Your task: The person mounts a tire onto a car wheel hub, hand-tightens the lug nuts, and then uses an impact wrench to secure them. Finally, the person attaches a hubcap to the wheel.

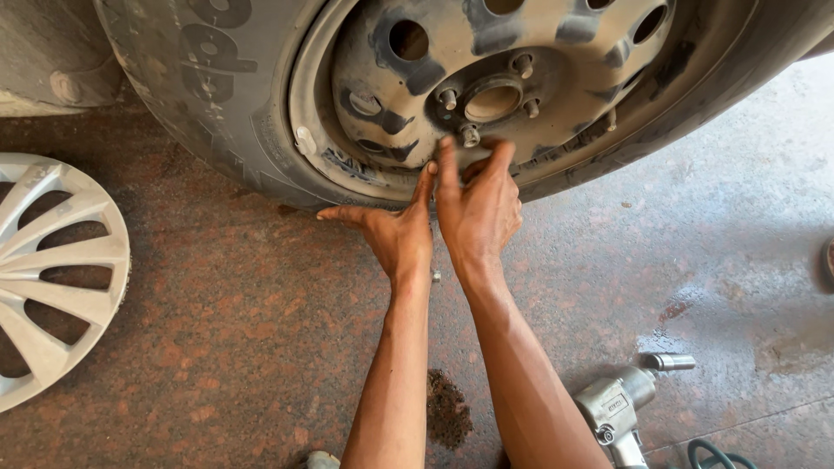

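Floor (261,347) of speckled stone carries an impact wrench (612,408) at five o'clock and a white hubcap (52,269) at nine. Further up, the left hand (395,230) spreads flat, thumb out, its grip apart. The right hand (478,204) pinches the lowest lug nut (469,135) on the dusty steel wheel (486,78) at twelve.

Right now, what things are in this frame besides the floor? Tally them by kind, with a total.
Hands: 2, left hand and right hand, both at the steel wheel
Steel wheel with tyre: 1
Wheel studs on the hub: 4, e.g.
White hubcap: 1
Impact wrench: 1
Total: 9
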